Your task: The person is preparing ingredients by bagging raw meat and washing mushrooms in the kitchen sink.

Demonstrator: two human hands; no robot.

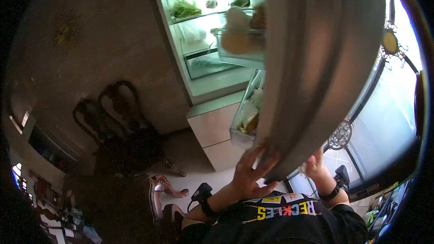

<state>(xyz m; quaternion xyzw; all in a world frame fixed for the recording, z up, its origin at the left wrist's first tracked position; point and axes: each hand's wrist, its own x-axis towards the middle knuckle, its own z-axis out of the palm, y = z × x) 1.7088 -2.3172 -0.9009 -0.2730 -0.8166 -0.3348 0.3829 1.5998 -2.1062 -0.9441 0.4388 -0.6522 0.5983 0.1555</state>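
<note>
The refrigerator door [312, 63] stands swung open, its edge toward me. My left hand [253, 171] is at the door's near edge, with the fingers on its inner side and the thumb apart below, gripping that edge. On the outer side, my right hand [313, 163] is raised close to the door. Its fingers are partly hidden and loosely apart, with nothing seen in them. A clear lower door bin [242, 140] holds wrapped food. The upper door bin [239, 58] carries round, pale and brown items. Leafy greens [185, 9] lie on a lit shelf inside.
A clear drawer [208, 64] sits low in the refrigerator, above pale lower drawer fronts [221, 138]. Dark carved chairs [120, 104] stand to the left by a dark table [113, 208]. A metal-framed glass door [384, 104] with scroll ornaments is at the right.
</note>
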